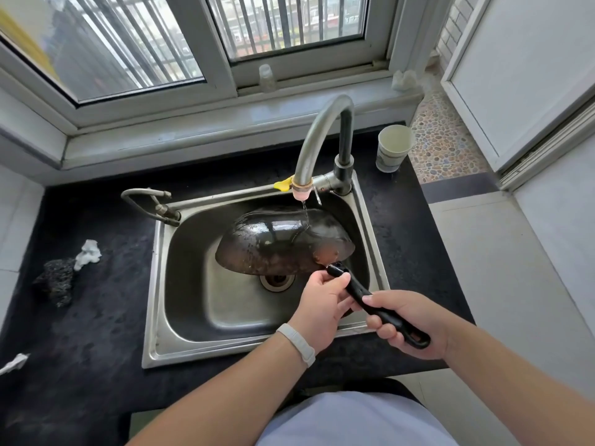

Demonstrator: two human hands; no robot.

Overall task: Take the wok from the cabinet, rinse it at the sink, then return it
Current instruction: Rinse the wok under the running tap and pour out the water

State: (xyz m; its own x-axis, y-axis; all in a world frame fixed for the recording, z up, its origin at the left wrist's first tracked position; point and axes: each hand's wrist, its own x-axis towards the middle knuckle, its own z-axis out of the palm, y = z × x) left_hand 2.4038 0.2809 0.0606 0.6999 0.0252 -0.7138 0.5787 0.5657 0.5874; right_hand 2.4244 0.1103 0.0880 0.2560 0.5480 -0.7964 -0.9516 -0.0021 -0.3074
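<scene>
Head view: paper cup (393, 149) near curved faucet (325, 140), thin stream hitting dark, wet, overturned wok (280, 243) in sink (151, 300), left hand (322, 304) and right hand (409, 320) both clenched round its handle.

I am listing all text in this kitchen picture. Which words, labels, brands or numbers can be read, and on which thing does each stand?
No text can be read.
Paper cup: a greenish print band on its side, too blurred to read.
Bottle on the window sill: no label shows.
Wok, tap, sink: no marks visible.
</scene>
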